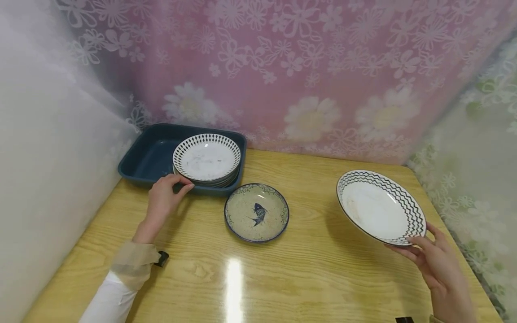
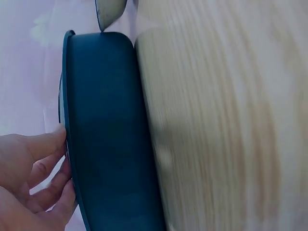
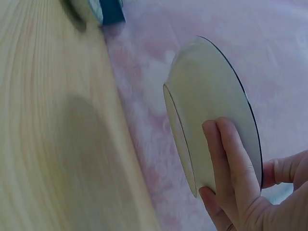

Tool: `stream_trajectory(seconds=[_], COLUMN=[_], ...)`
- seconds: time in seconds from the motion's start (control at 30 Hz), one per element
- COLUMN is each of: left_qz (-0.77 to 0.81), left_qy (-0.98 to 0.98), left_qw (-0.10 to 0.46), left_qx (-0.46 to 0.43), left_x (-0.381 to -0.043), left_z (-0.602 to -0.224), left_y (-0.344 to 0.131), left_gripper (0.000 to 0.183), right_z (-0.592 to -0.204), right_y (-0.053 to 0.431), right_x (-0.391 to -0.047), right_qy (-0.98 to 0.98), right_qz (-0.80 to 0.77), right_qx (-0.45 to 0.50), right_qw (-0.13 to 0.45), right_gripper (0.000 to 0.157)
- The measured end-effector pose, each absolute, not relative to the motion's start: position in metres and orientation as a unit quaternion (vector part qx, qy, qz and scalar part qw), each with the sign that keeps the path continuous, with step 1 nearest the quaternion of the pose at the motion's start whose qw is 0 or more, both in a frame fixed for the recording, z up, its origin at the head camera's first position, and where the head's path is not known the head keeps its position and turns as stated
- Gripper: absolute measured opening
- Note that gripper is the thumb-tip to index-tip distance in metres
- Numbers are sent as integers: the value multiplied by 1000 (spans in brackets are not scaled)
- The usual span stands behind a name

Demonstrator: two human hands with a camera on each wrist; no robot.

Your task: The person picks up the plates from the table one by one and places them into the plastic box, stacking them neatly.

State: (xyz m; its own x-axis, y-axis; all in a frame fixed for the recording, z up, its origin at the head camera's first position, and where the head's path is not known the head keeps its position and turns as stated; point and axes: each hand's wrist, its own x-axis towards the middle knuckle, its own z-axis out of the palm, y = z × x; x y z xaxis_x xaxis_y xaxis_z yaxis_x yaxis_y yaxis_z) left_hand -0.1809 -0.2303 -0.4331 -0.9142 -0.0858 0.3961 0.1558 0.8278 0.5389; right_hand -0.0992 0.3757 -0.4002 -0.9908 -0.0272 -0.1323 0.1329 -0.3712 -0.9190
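Note:
At the back left stands a dark blue rectangular basin [image 1: 141, 179], with a stack of white plates [image 1: 207, 162] edged in black diamonds inside it. My left hand [image 1: 163, 197] pinches the basin's front rim beside the stack; its bent fingers [image 2: 57, 192] show at that rim in the left wrist view. My right hand [image 1: 440, 264] holds a white plate [image 1: 375, 208] with black zigzag lines by its near right edge, tilted and raised off the table. In the right wrist view, several fingers spread under the plate's underside [image 3: 199, 96] and the thumb [image 3: 276, 174] is at its rim.
A pale green fish-patterned dish [image 1: 242, 213] with a blue rim lies on the wooden table [image 1: 307, 278], right by the basin's front right corner. Behind the table hangs a pink floral curtain [image 1: 258, 80]. A white wall [image 1: 48, 148] borders the left side.

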Motion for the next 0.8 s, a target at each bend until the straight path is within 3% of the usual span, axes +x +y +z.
stream_trajectory(seconds=[0.17, 0.33, 0.47, 0.67, 0.8], left_qz=[-338, -392, -486, -676, -707], left_qy=[-915, -901, -864, -705, -663], left_qw=[217, 161, 55, -155, -207], left_qx=[-44, -92, -121, -148, -133], left_x=[-176, -173, -171, -163, -152], left_z=[-427, -413, -404, -394, -392], left_y=[-214, -183, -157, -129, -127], left_gripper=[15, 18, 32, 49, 46], right_z=[-389, -374, -362, -355, -362], right_y=[335, 294, 258, 216, 200], right_x=[-115, -130, -139, -141, -137], right_qy=[618, 679, 716, 736, 726], right_qz=[-784, -730, -690, -661, -665], right_qx=[23, -10, -36, -68, -87], right_qw=[50, 74, 102, 132, 151], right_gripper=[82, 82, 76, 74, 74])
